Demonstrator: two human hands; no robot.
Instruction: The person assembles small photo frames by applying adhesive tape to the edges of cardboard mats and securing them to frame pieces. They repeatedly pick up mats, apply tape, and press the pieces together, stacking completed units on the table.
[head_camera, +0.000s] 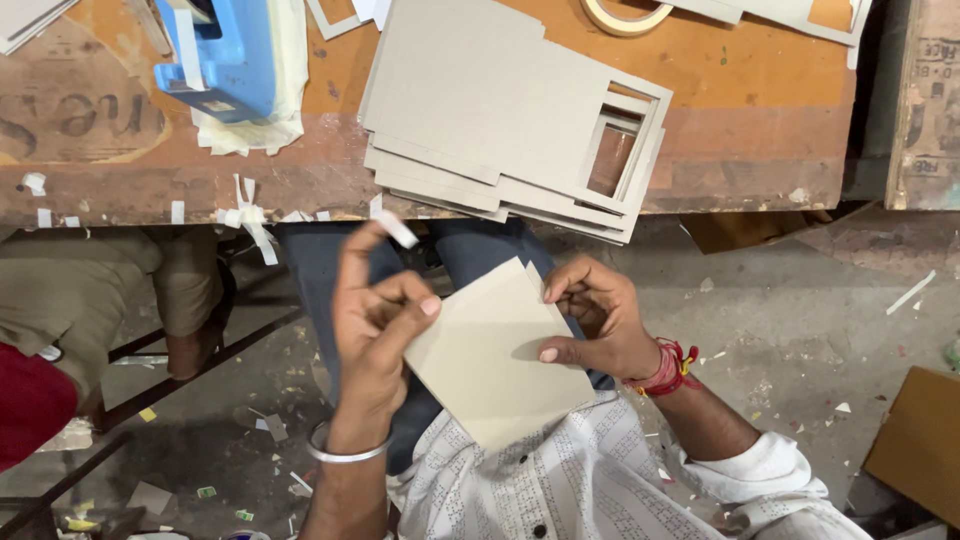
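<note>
Both hands gripped a grey card panel (495, 350) mid-frame, the right hand (600, 320) steadying its edge while the left hand (375, 320) pinched a tape strip (393, 228).

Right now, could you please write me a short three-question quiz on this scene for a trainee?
1. True or false: the left hand pinches a strip of white tape.
2. Which hand steadies the grey card by its edge? A) left hand B) right hand C) neither
3. Fill in: the stack of cut boards lies on the wooden ____.

Key: 1 true; 2 B; 3 bench.
</note>
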